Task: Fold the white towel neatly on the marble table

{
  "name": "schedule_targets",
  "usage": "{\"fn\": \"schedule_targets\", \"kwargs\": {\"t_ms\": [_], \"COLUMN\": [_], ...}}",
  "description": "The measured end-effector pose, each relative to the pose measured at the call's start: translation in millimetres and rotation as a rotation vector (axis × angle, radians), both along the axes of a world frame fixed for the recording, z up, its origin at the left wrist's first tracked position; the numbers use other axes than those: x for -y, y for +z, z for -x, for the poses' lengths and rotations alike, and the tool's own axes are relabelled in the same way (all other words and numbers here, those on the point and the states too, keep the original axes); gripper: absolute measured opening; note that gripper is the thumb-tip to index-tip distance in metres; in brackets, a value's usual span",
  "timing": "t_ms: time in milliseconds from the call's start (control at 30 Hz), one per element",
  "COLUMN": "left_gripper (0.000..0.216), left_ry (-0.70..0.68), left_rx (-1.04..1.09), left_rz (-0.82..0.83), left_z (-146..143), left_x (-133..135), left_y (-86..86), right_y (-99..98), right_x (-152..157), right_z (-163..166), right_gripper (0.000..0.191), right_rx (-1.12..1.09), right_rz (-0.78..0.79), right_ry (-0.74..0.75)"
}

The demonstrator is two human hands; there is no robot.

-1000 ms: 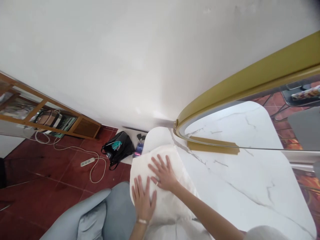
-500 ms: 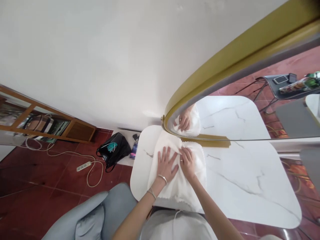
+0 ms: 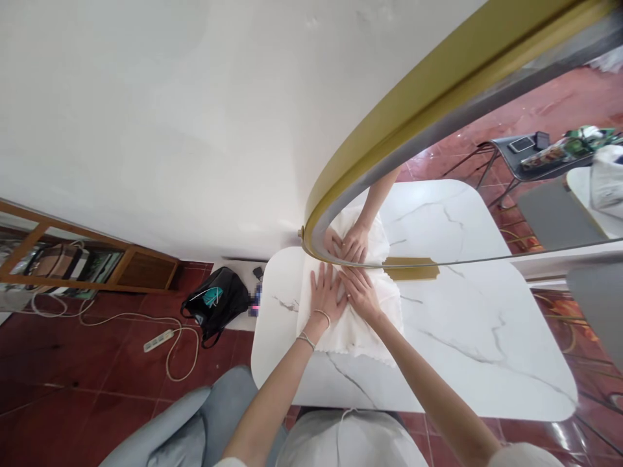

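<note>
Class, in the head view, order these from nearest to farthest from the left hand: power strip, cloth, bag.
1. Cloth: under the left hand.
2. Bag: off to the left.
3. Power strip: farther left, on the floor.

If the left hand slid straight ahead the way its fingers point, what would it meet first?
Probably the gold mirror frame, beyond the white cloth that the left hand rests on; how much gap remains is unclear.

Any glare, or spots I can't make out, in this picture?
Head view: glare streaks the red floor at lower right; a patch beside the black bag is pixelated beyond recognition; the left hand and right hand look fairly clear on the white cloth.
</note>
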State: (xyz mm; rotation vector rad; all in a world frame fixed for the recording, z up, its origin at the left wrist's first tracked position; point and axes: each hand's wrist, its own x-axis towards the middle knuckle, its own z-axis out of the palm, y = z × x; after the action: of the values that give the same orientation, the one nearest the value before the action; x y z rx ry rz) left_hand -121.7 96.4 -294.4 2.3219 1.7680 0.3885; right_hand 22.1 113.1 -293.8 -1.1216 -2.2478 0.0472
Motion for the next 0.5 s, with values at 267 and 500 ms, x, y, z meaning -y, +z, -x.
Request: {"fn": "schedule_targets", "kwargs": {"t_ms": [267,500], "left_gripper": [0.077,0.087], "left_ry": [-0.089,-0.065], "left_rx": [0.159,0.144], "left_rz": [0.015,0.082], "left_z": [-4.9,-7.1], "left_x": [-39.4,-60.3], "left_y": [-6.0,-3.3], "right_y": [-6.0,-17.1], "right_x": [47.7,45.2], "right_z": [-52.6,-41.1], "right_gripper": [0.042,0.043], "right_rx": [-0.162,-0.140], "right_rz": [0.033,0.026], "right_ry": [-0.498,-0.549]}}
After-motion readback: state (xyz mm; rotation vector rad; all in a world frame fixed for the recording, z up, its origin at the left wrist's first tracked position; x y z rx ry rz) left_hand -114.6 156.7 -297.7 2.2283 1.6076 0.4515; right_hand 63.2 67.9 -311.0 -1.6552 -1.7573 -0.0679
